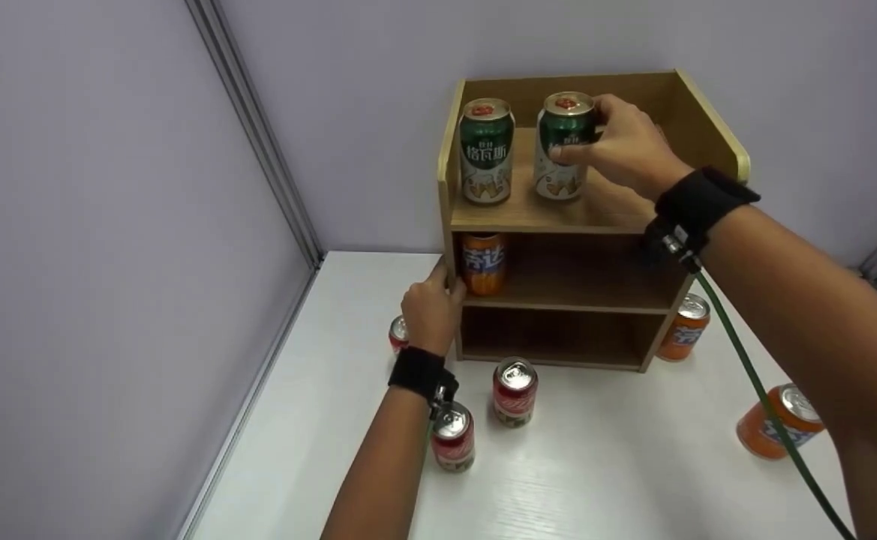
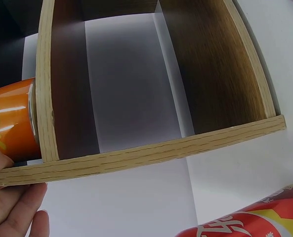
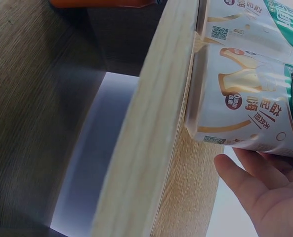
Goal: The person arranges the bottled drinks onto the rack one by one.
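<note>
A small wooden shelf (image 1: 554,307) stands on the white table, with an open top and two compartments below. My right hand (image 1: 629,146) holds a green-and-white drink can (image 1: 562,139) upright at the top level, thumb on its front and fingers round its right side. To its left stands a second green-and-white can (image 1: 487,154), with a gap between them in the head view. My left hand (image 1: 432,311) grips the shelf's left side panel (image 2: 121,160), thumb inside and fingers outside. Beside that thumb, an orange soda can (image 1: 484,264) stands in the middle compartment.
Two red cans, one nearer the shelf (image 1: 515,394) and one by my left forearm (image 1: 453,442), stand in front. Another red can (image 1: 398,334) is left of the shelf. To the right are an upright orange can (image 1: 683,330) and a tilted-looking orange can (image 1: 779,421).
</note>
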